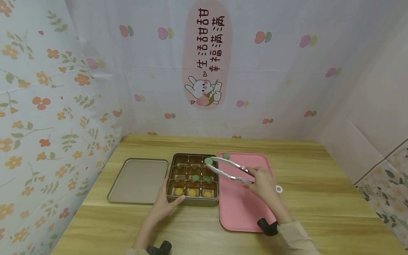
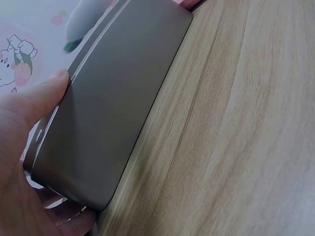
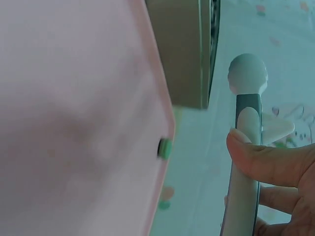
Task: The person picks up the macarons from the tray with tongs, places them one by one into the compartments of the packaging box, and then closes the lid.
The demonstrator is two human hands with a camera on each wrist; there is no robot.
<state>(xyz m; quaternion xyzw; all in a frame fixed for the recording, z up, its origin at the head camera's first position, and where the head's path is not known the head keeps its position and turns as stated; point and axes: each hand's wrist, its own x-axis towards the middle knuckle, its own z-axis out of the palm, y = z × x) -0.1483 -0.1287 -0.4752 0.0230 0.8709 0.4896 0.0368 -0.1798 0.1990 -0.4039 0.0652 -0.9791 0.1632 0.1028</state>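
The wooden desk (image 1: 322, 184) extends beyond the right edge of the pink tray (image 1: 242, 216). The right hand's (image 1: 264, 184) fingers grip tongs (image 1: 223, 173), whose tips hold a green piece (image 1: 208, 161) above the far-right compartment of the box (image 1: 197, 202). The left hand's (image 1: 162, 203) fingers clasp its near-left corner, just beside the lid (image 1: 138, 182).

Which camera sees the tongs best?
The head view: the tongs show both arms, spread apart. The right wrist view is closer, but the right hand covers part. The left wrist view shows just a blurry end.
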